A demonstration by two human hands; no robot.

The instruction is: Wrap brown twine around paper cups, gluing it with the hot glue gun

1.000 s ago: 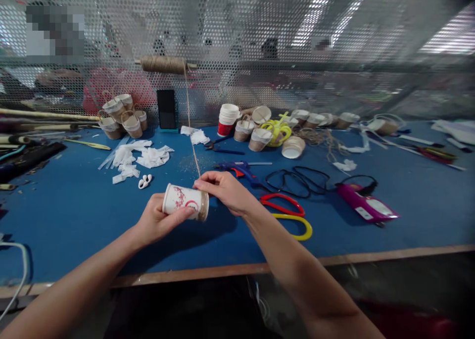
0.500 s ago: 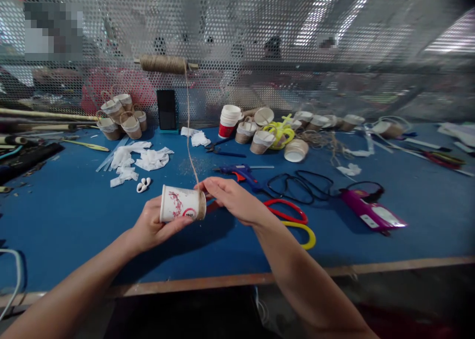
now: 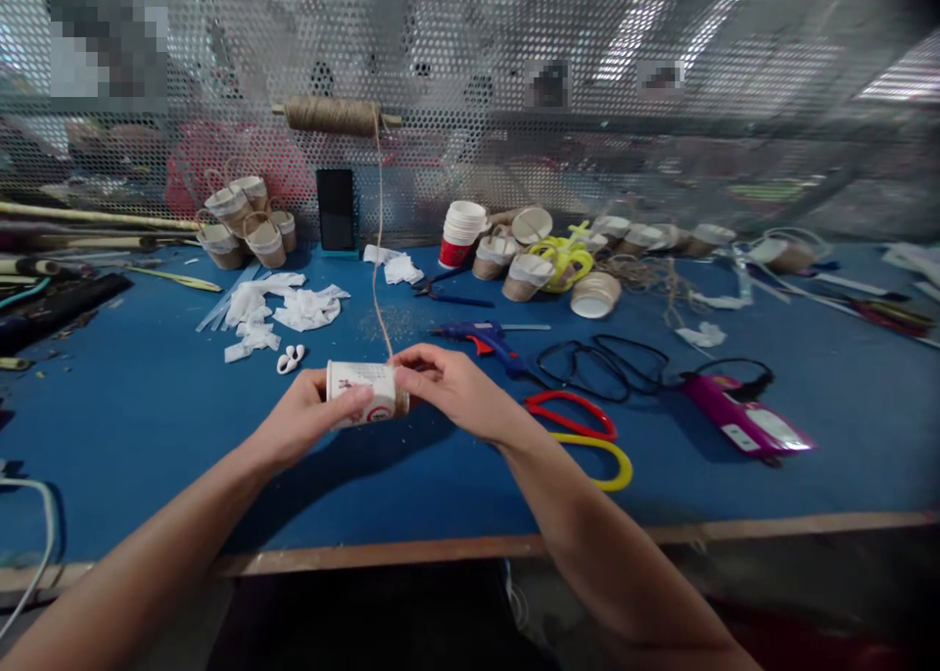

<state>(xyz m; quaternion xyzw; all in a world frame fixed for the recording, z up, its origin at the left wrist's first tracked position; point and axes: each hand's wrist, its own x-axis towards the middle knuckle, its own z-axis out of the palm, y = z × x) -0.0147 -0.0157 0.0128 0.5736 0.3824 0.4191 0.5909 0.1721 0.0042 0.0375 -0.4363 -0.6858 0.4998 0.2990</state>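
Observation:
A white paper cup point(image 3: 361, 379) with a red print lies on its side in the air above the blue table. My left hand point(image 3: 300, 414) is closed around its rim end, thumb along the side. At the base end, my right hand point(image 3: 447, 387) pinches the cup, thumb on top and fingers behind it. Brown twine is wound in a band around that end, partly hidden by the right fingers. From there a strand of twine point(image 3: 380, 260) runs up to a twine spool point(image 3: 334, 116) mounted on the perforated metal screen.
Behind my right hand lie a blue glue gun point(image 3: 489, 338) and scissors with red and yellow handles point(image 3: 621, 467). Twine-wrapped cups point(image 3: 264, 240) and a phone point(image 3: 336, 211) stand at the back. A purple power box point(image 3: 745, 416) sits at the right, beside a coiled black cable point(image 3: 602, 367).
The cup has rolled in my hands, bringing printed text to its upper side. My right thumb now lies over the cup's base end. The whole view has shifted slightly.

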